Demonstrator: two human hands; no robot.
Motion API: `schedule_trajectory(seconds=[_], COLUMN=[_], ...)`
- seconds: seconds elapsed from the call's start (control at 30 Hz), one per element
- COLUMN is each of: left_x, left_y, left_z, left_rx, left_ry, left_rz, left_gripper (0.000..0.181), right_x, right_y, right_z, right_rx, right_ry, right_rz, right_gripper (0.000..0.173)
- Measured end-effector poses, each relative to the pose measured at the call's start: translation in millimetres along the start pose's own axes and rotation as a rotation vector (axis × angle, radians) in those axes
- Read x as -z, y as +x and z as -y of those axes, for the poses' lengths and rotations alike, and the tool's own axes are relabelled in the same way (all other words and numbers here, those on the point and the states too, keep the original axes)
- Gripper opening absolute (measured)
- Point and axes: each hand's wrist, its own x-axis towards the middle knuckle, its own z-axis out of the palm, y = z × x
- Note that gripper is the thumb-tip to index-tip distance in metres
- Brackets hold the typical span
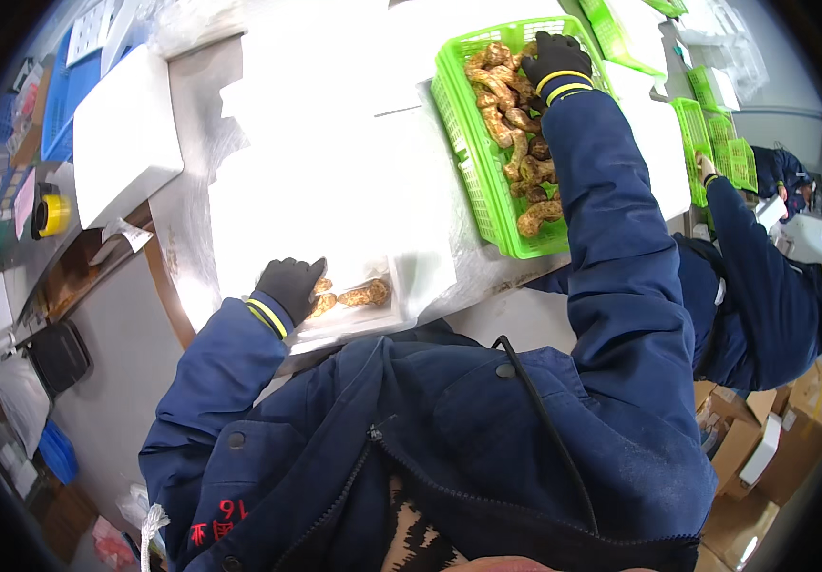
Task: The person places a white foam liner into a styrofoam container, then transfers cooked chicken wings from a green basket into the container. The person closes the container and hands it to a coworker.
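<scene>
My right hand (pixel 558 60), in a black glove with a yellow-striped cuff, reaches over the far end of a bright green plastic basket (pixel 481 207). Its fingers touch the brown, thick-stemmed mushrooms (pixel 497 82) heaped there; whether one is gripped is hidden under the glove. Close to my body, a white foam box (pixel 402 300) holds a few similar mushrooms (pixel 364 294). My left hand (pixel 289 284), gloved the same way, lies over the box's left side, beside those mushrooms. What its fingers hold, if anything, does not show.
A white foam box (pixel 125 139) stands at the table's left edge, by a roll of yellow tape (pixel 53 215) and a blue crate (pixel 60 107). To the right, a co-worker's arm (pixel 733 207) reaches to green baskets (pixel 688 132). Cardboard boxes (pixel 797 436) stack behind.
</scene>
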Motion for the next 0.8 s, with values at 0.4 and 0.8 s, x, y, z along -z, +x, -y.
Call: schedule_trajectory(seconds=[0.4, 0.8], left_x=[0.3, -3.6], left_y=[7.0, 5.7], left_z=[-7.9, -5.8], left_rx=[0.13, 0.102], left_ry=[0.002, 0.004], left_rz=[0.038, -0.049], left_gripper=[0.027, 0.02], right_x=[-33.6, -33.5], right_y=[7.3, 8.6], right_z=[-3.3, -3.5], right_rx=[-0.189, -0.156], right_ry=[0.251, 0.248], right_rz=[-0.209, -0.1], right_gripper=[0.046, 0.056])
